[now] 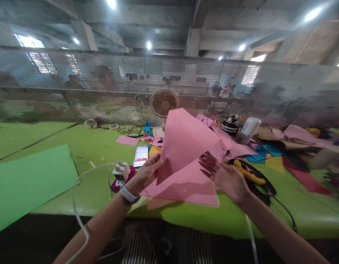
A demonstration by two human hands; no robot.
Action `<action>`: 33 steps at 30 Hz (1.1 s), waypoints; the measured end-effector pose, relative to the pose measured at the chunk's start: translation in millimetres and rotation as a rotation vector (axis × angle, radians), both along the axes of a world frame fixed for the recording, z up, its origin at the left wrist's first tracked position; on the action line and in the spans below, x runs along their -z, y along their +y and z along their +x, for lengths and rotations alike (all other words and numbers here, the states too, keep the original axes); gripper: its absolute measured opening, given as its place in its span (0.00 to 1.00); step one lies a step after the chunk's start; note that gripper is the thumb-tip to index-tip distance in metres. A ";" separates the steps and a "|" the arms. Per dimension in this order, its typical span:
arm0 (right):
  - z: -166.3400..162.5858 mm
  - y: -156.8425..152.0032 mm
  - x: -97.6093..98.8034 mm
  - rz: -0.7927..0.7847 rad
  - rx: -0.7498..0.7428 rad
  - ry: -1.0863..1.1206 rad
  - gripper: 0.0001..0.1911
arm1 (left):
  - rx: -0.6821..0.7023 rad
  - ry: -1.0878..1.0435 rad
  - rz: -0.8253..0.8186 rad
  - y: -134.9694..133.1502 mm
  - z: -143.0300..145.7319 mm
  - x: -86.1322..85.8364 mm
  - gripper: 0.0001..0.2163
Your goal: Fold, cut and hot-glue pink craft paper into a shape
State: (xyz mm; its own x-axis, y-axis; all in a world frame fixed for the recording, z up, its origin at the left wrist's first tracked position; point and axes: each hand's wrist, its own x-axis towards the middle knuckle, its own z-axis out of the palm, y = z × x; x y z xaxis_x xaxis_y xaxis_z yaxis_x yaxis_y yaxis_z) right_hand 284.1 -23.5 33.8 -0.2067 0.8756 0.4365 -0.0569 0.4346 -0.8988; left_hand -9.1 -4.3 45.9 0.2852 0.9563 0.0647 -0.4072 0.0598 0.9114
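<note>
The raised pink sheet point(186, 137) stands tilted above the flat pink paper point(191, 190) on the worktop point(304, 212). Pinch its left edge lightly with your left hand point(148, 170), which grips it there, so the paper doesn't crease; steady the free side with a flat palm. Your right hand point(228, 179) is open, fingers spread, just beside the sheet's lower right; whether they touch it, you can't tell. The yellow-handled tool point(248, 173) lies beyond that hand.

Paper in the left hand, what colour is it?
The paper in the left hand is pink, best seen in the head view.
</note>
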 end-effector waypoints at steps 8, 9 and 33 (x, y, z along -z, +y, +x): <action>-32.3 28.9 -16.8 0.024 0.182 0.285 0.09 | 0.114 0.167 0.230 4.3 13.6 6.0 0.15; -30.1 27.9 -26.7 0.089 0.225 0.255 0.09 | 0.115 0.231 0.294 4.5 11.2 3.1 0.16; 5.3 48.9 -11.1 0.704 0.340 -0.586 0.17 | 0.249 0.670 0.504 -8.7 -27.2 -0.9 0.22</action>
